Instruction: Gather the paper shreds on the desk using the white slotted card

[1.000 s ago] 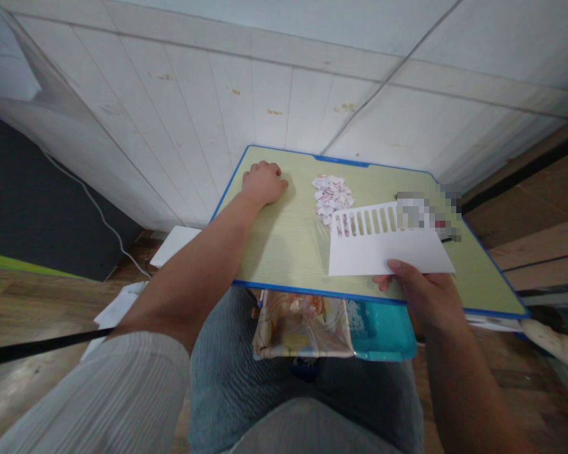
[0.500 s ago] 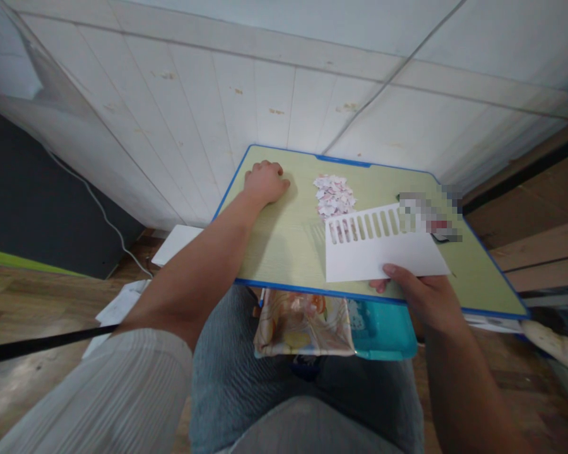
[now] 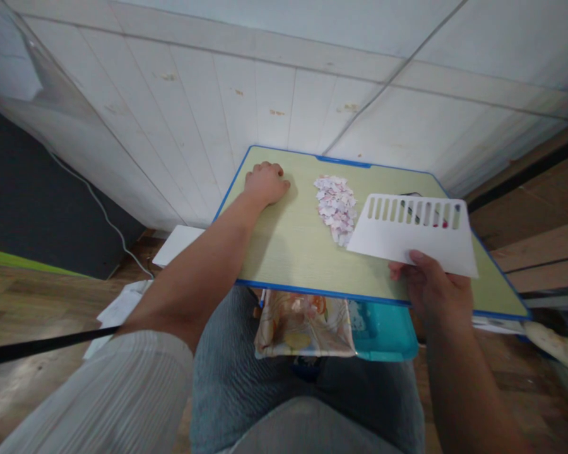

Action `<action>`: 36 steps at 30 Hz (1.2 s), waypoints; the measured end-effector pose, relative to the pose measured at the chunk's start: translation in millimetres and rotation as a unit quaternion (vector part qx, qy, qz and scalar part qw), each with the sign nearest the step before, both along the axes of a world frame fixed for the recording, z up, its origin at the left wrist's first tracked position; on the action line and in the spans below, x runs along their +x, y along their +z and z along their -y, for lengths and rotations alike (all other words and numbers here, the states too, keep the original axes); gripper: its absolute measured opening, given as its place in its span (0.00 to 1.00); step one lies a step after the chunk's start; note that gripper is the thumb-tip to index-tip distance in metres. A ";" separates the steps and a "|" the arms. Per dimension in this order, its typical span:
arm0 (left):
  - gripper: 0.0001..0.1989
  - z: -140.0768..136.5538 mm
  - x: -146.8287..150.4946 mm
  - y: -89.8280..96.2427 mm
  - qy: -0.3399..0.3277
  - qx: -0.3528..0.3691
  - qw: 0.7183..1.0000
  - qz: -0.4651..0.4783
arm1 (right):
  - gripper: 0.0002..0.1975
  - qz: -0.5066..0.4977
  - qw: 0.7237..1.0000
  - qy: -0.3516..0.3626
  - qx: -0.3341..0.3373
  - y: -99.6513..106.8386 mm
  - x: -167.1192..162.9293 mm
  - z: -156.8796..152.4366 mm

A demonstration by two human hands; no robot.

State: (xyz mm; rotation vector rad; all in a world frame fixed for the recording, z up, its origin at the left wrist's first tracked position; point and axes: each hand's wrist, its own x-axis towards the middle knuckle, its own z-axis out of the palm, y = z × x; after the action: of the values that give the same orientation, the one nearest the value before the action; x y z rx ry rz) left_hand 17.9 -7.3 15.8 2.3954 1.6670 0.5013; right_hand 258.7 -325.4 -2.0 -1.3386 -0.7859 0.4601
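In the head view, my right hand [image 3: 438, 290] grips the lower edge of a flat white slotted sheet [image 3: 407, 243], thumb on top and fingers beneath. A row of long rounded slots runs along the sheet's far side. Just left of it, a pile of small torn paper scraps [image 3: 336, 205] lies on the pale green folding table [image 3: 288, 252]. My left hand [image 3: 266, 183] rests on the tabletop at the far left, fingers curled in and holding nothing visible. Behind the sheet, partly hidden, a dark-edged object [image 3: 411, 194] shows through the slots.
The table has a blue rim and stands against a white panelled wall [image 3: 194, 113]. Below its near edge are a patterned fabric pouch [image 3: 307, 325] and a teal plastic box [image 3: 385, 331], above my lap. A brown shelf [image 3: 539, 189] borders the right side.
My right hand has moved the white slotted sheet rightward, off the near end of the scrap pile and over the dark-edged object. My left hand has stayed in place.
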 end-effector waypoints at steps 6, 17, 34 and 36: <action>0.26 2.3 -0.9 1.4 0.000 -0.004 1.000 0.000 | 0.10 0.030 0.998 -0.049 -0.034 -3.5 12.5 2.5; 0.25 -0.2 -1.4 -0.1 -0.001 -0.001 1.000 -0.001 | 0.10 0.051 0.996 -0.029 -0.070 3.3 3.2 2.9; 0.32 91.6 -45.2 -2.2 0.000 0.003 0.996 -0.086 | 0.20 0.073 0.993 0.043 -0.085 -12.1 9.9 -1.5; 0.34 112.0 -57.6 -4.6 0.019 -0.003 0.995 -0.099 | 0.23 0.075 0.990 0.061 -0.098 -15.7 5.2 1.2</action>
State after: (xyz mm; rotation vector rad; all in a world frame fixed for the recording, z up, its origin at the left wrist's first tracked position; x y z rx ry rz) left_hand -39.7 -119.2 11.2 2.4850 1.7910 0.2714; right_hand 263.8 -326.6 -17.7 -1.5263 -0.9707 0.5483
